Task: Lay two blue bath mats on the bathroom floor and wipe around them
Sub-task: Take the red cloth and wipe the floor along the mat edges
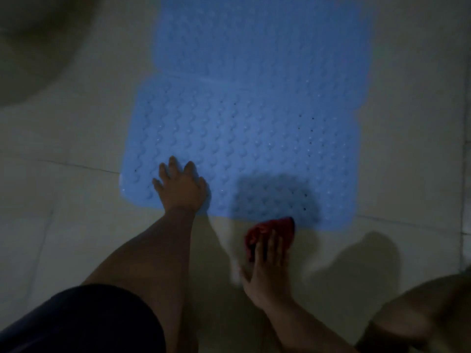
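Note:
Two blue textured bath mats lie on the pale tiled floor, end to end. The near mat (pixel 242 146) fills the middle of the view and the far mat (pixel 262 36) runs off the top, their edges meeting. My left hand (pixel 179 186) lies flat, fingers spread, on the near mat's front left corner. My right hand (pixel 267 266) presses a red cloth (pixel 270 230) onto the floor right at the near mat's front edge. The image is dim and the right hand is blurred.
Pale floor tiles (pixel 63 200) with grout lines surround the mats. A dark rounded shape (pixel 33 39) sits at the top left. My knee in dark shorts (pixel 84 322) is at the bottom left, and my other leg (pixel 420 314) at the bottom right.

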{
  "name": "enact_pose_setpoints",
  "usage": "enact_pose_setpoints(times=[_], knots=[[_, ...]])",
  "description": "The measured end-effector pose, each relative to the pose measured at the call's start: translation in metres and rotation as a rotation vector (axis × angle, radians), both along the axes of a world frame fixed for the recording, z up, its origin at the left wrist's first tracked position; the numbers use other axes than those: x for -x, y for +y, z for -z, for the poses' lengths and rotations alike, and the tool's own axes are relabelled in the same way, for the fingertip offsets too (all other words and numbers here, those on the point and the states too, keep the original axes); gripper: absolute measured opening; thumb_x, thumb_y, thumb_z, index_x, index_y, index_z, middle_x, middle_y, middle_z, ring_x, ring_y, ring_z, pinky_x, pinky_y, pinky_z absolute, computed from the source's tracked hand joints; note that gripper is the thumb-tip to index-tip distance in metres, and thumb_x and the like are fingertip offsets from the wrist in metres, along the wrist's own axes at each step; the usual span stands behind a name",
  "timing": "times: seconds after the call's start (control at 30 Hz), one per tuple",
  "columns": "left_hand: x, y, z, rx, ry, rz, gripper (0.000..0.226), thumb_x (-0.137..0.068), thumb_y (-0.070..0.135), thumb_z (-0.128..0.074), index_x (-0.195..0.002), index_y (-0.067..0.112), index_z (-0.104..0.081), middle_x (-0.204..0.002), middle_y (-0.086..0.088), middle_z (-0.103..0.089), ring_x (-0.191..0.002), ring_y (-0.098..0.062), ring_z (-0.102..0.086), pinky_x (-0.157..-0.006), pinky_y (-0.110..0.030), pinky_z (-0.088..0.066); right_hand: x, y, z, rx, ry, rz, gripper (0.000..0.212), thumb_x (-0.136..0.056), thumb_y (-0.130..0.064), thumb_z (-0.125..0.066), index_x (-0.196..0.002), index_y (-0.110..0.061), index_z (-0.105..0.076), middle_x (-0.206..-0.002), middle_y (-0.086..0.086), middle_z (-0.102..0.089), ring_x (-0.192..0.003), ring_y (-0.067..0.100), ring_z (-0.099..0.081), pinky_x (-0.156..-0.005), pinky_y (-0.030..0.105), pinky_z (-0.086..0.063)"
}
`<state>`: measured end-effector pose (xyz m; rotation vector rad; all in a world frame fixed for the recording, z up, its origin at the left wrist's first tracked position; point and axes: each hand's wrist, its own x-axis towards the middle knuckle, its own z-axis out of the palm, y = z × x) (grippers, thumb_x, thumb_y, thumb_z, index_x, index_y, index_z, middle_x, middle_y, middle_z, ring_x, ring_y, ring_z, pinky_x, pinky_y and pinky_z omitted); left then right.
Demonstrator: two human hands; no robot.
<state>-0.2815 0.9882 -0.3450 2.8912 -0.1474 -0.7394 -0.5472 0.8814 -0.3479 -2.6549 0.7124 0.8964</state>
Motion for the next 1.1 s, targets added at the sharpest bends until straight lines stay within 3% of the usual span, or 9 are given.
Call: enact_pose_setpoints(times=[0.13, 0.33, 0.5, 0.63, 0.73, 0.83, 0.93, 1.03, 1.1], knots=[[-0.004, 0.022, -0.001, 0.054, 0.163, -0.133, 0.074, -0.098, 0.066, -0.044, -0.161, 0.032, -0.024, -0.173, -0.007, -0.006, -0.158, -0.036, -0.003, -0.120, -0.064, -0.018, -0.003, 0.012, 0.007, 0.018, 0.010, -0.015, 0.105, -0.077, -0.068, -0.052, -0.152, 0.003, -0.036, -0.159, 0.036, -0.024, -0.146, 0.055, -0.024, -0.117, 0.066, -0.021], [-0.017, 0.081, -0.019, 0.375, 0.035, -0.416, 0.067, -0.096, 0.064, -0.053, -0.151, 0.026, -0.049, -0.157, -0.005, -0.048, -0.146, -0.028, -0.042, -0.117, -0.049, -0.038, -0.052, 0.100, 0.009, -0.181, -0.107, -0.485, 0.085, -0.082, -0.051, -0.051, -0.153, -0.005, -0.039, -0.161, 0.029, -0.026, -0.149, 0.051, -0.023, -0.117, 0.060, -0.010], [-0.017, 0.152, -0.033, 0.332, -0.144, -0.678, 0.060, -0.097, 0.065, -0.048, -0.142, 0.027, -0.058, -0.143, -0.012, -0.058, -0.132, -0.035, -0.053, -0.110, -0.050, -0.045, -0.105, 0.135, 0.012, -0.216, -0.047, -0.594, 0.089, -0.089, -0.033, -0.040, -0.161, -0.009, 0.004, -0.164, 0.025, 0.019, -0.150, 0.045, 0.026, -0.119, 0.058, 0.020], [-0.011, 0.195, -0.036, 0.299, -0.161, -0.822, 0.063, -0.099, 0.065, -0.042, -0.143, 0.022, -0.056, -0.143, -0.015, -0.056, -0.132, -0.038, -0.051, -0.110, -0.051, -0.043, -0.103, 0.125, 0.012, -0.196, -0.037, -0.641, 0.089, -0.085, -0.030, -0.042, -0.162, -0.011, -0.001, -0.166, 0.024, 0.014, -0.152, 0.045, 0.019, -0.120, 0.060, 0.013], [0.000, 0.217, -0.037, 0.262, -0.181, -0.804, 0.063, -0.099, 0.064, -0.041, -0.142, 0.021, -0.057, -0.144, -0.015, -0.057, -0.133, -0.038, -0.049, -0.110, -0.050, -0.041, -0.108, 0.123, 0.016, -0.202, -0.125, -0.729, 0.090, -0.081, -0.027, -0.048, -0.162, -0.012, -0.013, -0.168, 0.021, 0.003, -0.154, 0.045, 0.007, -0.124, 0.064, -0.006], [0.014, 0.232, -0.036, 0.223, -0.174, -0.810, 0.061, -0.101, 0.063, -0.040, -0.143, 0.021, -0.056, -0.147, -0.011, -0.054, -0.137, -0.036, -0.044, -0.111, -0.050, -0.039, -0.127, 0.126, 0.024, -0.301, -0.185, -0.873, 0.077, -0.092, -0.029, -0.039, -0.163, -0.020, -0.010, -0.170, 0.011, 0.008, -0.156, 0.037, 0.012, -0.125, 0.057, 0.000], [0.027, 0.241, -0.035, 0.204, -0.182, -0.845, 0.061, -0.101, 0.063, -0.038, -0.141, 0.022, -0.057, -0.147, -0.008, -0.055, -0.137, -0.034, -0.044, -0.110, -0.050, -0.040, -0.155, 0.144, 0.031, -0.304, -0.201, -0.988, 0.070, -0.095, -0.037, -0.028, -0.162, -0.020, -0.015, -0.170, 0.013, 0.002, -0.156, 0.037, 0.007, -0.125, 0.058, -0.001], [0.038, 0.247, -0.036, 0.191, -0.212, -0.857, 0.057, -0.102, 0.060, -0.037, -0.141, 0.022, -0.057, -0.145, -0.008, -0.056, -0.135, -0.033, -0.046, -0.108, -0.051, -0.043, -0.188, 0.172, 0.031, -0.287, -0.193, -1.103, 0.075, -0.098, -0.046, -0.040, -0.162, -0.018, -0.014, -0.170, 0.017, 0.000, -0.156, 0.040, 0.004, -0.124, 0.062, -0.007], [0.044, 0.251, -0.038, 0.181, -0.231, -0.854, 0.056, -0.103, 0.058, -0.037, -0.141, 0.022, -0.056, -0.144, -0.008, -0.056, -0.134, -0.032, -0.047, -0.106, -0.051, -0.045, -0.219, 0.192, 0.030, -0.305, -0.171, -1.164, 0.075, -0.100, -0.035, -0.047, -0.163, -0.020, -0.009, -0.170, 0.016, 0.007, -0.156, 0.038, 0.010, -0.125, 0.060, 0.000]])
